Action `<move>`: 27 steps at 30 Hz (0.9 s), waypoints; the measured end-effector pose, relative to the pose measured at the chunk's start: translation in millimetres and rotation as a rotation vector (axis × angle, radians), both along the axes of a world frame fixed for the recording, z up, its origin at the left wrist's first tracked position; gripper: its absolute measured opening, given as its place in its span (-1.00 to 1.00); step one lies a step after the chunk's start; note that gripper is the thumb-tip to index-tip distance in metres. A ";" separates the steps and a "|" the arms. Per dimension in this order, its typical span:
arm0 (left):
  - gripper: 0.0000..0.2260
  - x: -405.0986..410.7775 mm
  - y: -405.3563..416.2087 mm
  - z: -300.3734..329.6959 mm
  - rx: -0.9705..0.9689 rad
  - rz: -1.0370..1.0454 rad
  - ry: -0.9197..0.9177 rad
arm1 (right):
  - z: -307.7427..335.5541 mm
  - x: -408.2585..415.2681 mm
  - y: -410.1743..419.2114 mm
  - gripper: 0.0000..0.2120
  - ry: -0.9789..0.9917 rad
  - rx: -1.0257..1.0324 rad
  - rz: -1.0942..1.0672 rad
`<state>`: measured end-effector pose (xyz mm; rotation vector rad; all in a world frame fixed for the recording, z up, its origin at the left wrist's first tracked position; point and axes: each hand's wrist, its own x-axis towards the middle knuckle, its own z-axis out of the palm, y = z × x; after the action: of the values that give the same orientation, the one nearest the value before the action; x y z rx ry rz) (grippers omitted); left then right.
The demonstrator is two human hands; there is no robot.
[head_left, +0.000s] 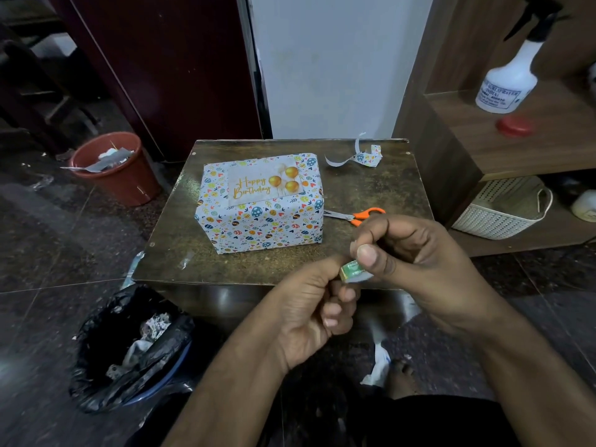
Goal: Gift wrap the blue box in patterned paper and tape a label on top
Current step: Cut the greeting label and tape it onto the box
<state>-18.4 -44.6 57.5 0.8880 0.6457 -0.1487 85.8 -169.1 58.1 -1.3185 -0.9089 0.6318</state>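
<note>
Scissors (354, 215) right of wrapped box (260, 204)

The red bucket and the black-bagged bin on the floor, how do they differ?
The red bucket is unlined, its terracotta wall bare; the black-bagged bin is lined with a crumpled black bag over a blue rim. The bucket stands beyond the table's far left corner, the bin by its near left corner. Both hold paper scraps.

Wrapped box (261, 217): white paper, multicoloured dots, hearts, leaves. Label (266, 185): pale, gold balloons, gold script. Scissors (358, 216): orange handles. Tabletop (371, 188): mottled dark brown. Bucket (119, 175): terracotta red. Small roll (353, 271): green.
</note>
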 end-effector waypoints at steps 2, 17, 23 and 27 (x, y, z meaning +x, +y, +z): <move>-0.69 0.7 -1.8 -2.3 0.082 -0.007 0.009 | 0.8 -2.1 2.1 -0.90 0.090 -0.014 -0.027; -0.76 10.3 -1.9 -31.6 0.808 0.253 -0.521 | -6.7 -1.6 9.6 -0.80 0.233 -0.088 -0.347; -0.87 10.9 -3.2 -25.3 0.528 0.194 -0.536 | 0.1 -2.7 9.5 -0.75 0.485 -0.024 -0.300; -0.88 12.0 -7.3 -28.4 0.522 0.152 -0.560 | 1.5 -4.7 10.5 -0.78 0.589 -0.022 -0.312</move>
<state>-6.4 -51.9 29.1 1.3087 0.2187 0.4142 81.1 -158.6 59.6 -1.1650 -0.2130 0.7281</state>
